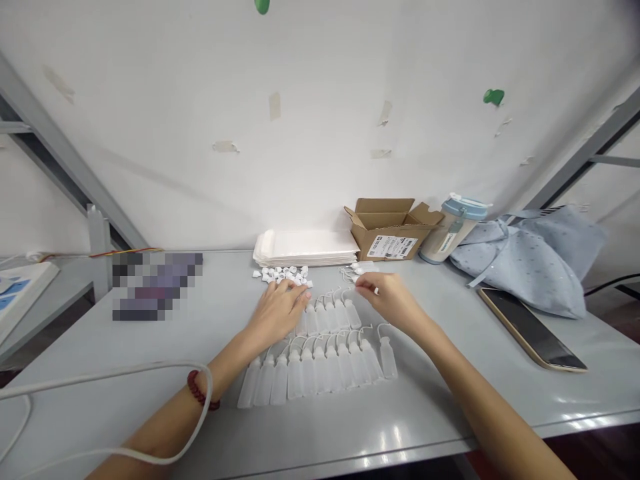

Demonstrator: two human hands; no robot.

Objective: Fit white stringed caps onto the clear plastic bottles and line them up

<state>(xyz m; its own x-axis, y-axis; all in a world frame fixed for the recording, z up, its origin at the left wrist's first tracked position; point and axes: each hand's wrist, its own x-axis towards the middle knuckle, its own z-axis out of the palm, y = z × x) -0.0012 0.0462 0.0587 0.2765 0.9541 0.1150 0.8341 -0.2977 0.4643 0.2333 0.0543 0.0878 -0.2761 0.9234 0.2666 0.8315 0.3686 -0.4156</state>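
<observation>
Two rows of small translucent plastic bottles with thin curved white tubes at their tops lie on the grey table; the front row (pixel 320 370) is longer than the back row (pixel 333 315). My left hand (pixel 280 308) is over the left end of the back row, fingers loosely spread, its fingertips at a pile of small white caps (pixel 285 273). Part of the back row is hidden under it. My right hand (pixel 387 293) is closed in a pinch just beyond the back row's right end; what its fingertips hold is too small to make out. Several more bottle pieces (pixel 363 267) lie behind it.
Behind the caps is a stack of white envelopes (pixel 310 248), beside an open cardboard box (pixel 387 233). A tumbler (pixel 453 230), a light blue cloth bag (pixel 530 260) and a phone (pixel 530 330) are at the right. A white cable (pixel 125 370) crosses my left forearm.
</observation>
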